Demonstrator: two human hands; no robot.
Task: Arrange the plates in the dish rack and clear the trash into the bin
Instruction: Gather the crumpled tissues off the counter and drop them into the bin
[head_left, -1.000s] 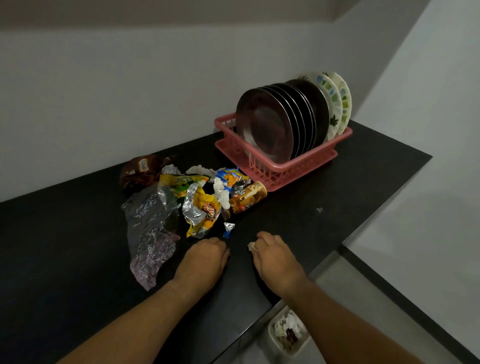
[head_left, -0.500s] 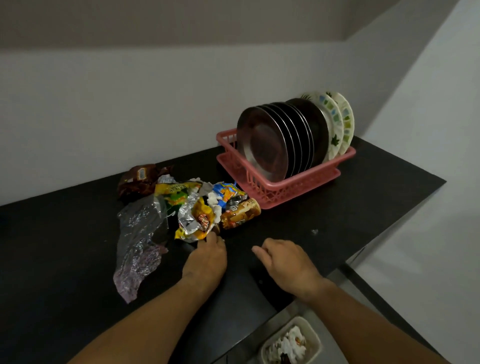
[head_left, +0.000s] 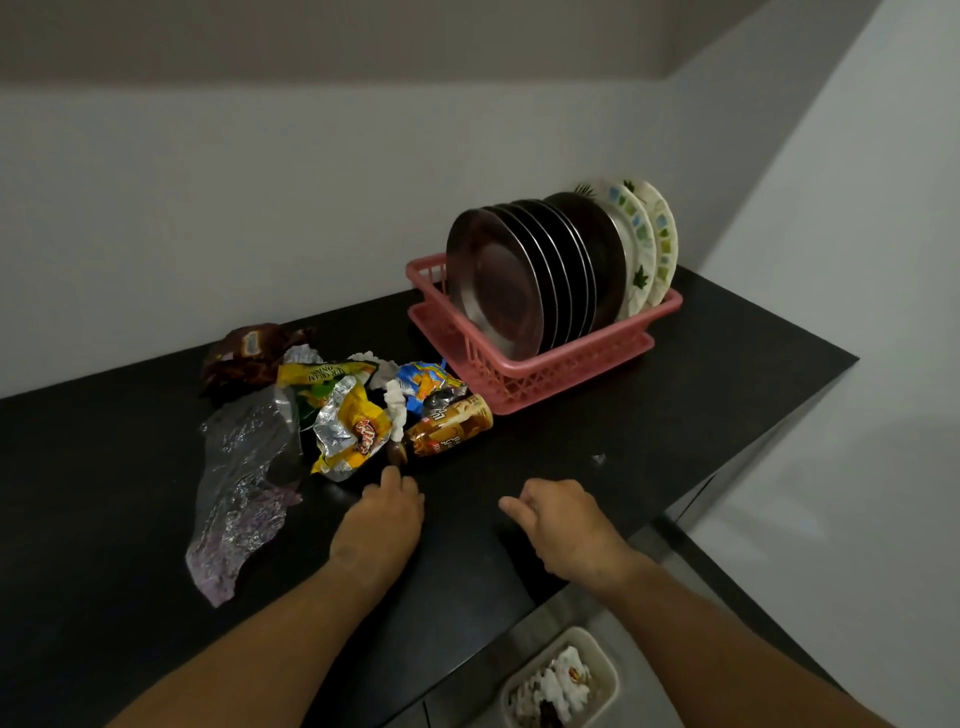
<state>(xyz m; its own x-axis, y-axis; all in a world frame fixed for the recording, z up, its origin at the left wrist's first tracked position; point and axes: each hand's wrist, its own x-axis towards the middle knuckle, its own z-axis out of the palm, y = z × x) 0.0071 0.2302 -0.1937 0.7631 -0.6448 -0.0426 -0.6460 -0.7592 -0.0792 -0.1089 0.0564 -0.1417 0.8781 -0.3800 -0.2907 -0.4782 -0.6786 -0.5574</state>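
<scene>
Trash (head_left: 353, 431) lies heaped on the desk (head_left: 675, 415) beside the racked plates (head_left: 498, 291), so we judge clearing is underway: left hand (head_left: 382, 519) at the heap's edge, grip unclear, right hand (head_left: 563, 519) loosely curled and seemingly empty; next we gather it for the bin (head_left: 612, 675) below.

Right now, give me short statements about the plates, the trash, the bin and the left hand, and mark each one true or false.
1. The plates stand on edge in the pink dish rack. True.
2. All the wrappers are in the bin. False: a pile of wrappers lies on the black counter, left of the rack.
3. The bin sits below the counter's near edge with some trash in it. True.
4. The left hand grips a plate. False: the left hand is at the near edge of the wrappers, holding no plate.
</scene>
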